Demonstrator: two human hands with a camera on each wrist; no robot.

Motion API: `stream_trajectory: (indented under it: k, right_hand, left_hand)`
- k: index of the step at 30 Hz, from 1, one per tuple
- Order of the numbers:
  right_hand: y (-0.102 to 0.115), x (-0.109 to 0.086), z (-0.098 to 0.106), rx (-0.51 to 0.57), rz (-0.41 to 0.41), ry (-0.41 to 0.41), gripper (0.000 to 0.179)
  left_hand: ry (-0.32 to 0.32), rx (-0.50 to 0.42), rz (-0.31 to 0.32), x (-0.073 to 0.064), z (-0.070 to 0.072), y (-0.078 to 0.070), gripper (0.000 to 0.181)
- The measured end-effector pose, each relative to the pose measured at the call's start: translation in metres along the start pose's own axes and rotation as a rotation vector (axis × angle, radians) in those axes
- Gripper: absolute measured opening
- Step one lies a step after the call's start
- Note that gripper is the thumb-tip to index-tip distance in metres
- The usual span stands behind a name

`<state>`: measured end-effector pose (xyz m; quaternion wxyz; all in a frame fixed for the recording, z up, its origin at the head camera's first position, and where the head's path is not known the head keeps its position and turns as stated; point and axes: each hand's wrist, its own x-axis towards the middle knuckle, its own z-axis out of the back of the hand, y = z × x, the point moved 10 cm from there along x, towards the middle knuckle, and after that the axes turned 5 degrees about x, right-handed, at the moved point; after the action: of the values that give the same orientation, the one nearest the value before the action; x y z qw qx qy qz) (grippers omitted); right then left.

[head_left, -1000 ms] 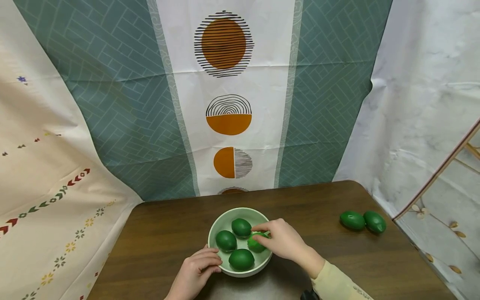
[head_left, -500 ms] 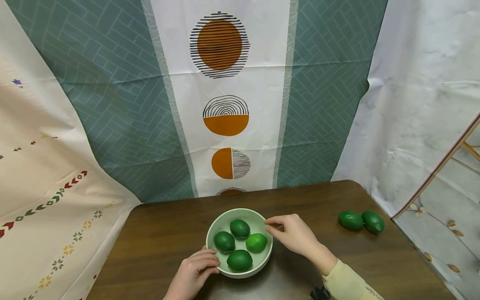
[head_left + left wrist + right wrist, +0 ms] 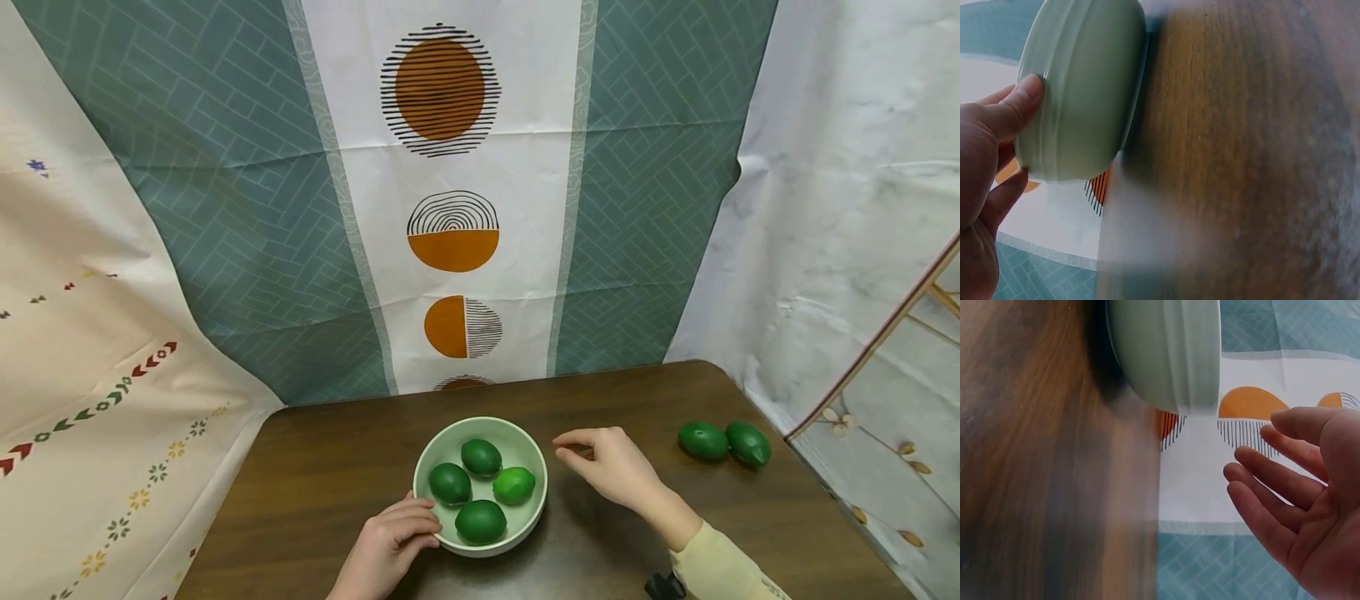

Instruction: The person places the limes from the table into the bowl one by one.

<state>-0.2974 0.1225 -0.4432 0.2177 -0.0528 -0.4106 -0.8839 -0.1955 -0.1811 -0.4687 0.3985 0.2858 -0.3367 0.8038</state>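
A pale green bowl [image 3: 525,533] stands on the table in the head view. Inside it lie a bright green lime [image 3: 513,486] and several smooth, dark green oval fruits [image 3: 481,522]. My left hand [image 3: 390,537] holds the bowl's left side at the rim. The left wrist view has the thumb [image 3: 1025,94] against the outer wall and other fingers near the rim. To the right of the bowl, my right hand [image 3: 611,467] hovers apart from it with nothing in its grasp. Loosely bent, spread fingers [image 3: 1266,469] show in the right wrist view.
Two more dark green oval fruits [image 3: 726,442] lie side by side at the right of the brown wooden table [image 3: 330,467]. Patterned cloths hang behind the table [image 3: 465,167] and along both sides. A black strap [image 3: 665,586] is at the right sleeve.
My right hand has let go of the lime, leaving it in the bowl, and has drawn away rightward past the rim. The left hand stays at the bowl's left side.
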Motion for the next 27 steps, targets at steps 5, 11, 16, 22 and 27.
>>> stream_trajectory:
  k: [5, 11, 16, 22, 27]
  right_hand:
    - [-0.007, -0.005, 0.006, -0.009, -0.018, 0.002, 0.016]
    - [-0.019, -0.009, 0.017, -0.023, -0.049, -0.021, 0.015]
    - [-0.035, -0.013, 0.029, -0.035, -0.091, -0.039, 0.016]
    - [-0.052, -0.022, 0.042, -0.026, -0.14, -0.044, 0.019]
    - [-0.062, -0.027, 0.051, -0.039, -0.162, -0.041, 0.023]
  left_hand:
    - [0.001, -0.003, -0.007, 0.0, 0.001, -0.001, 0.011]
    - [-0.003, 0.002, -0.014, 0.001, 0.001, -0.002, 0.012]
    - [0.013, 0.003, 0.02, 0.0, -0.001, 0.001, 0.019]
    - [-0.004, 0.012, -0.005, 0.002, 0.0, -0.003, 0.029]
    - [-0.023, 0.022, -0.047, 0.0, 0.001, -0.004, 0.033]
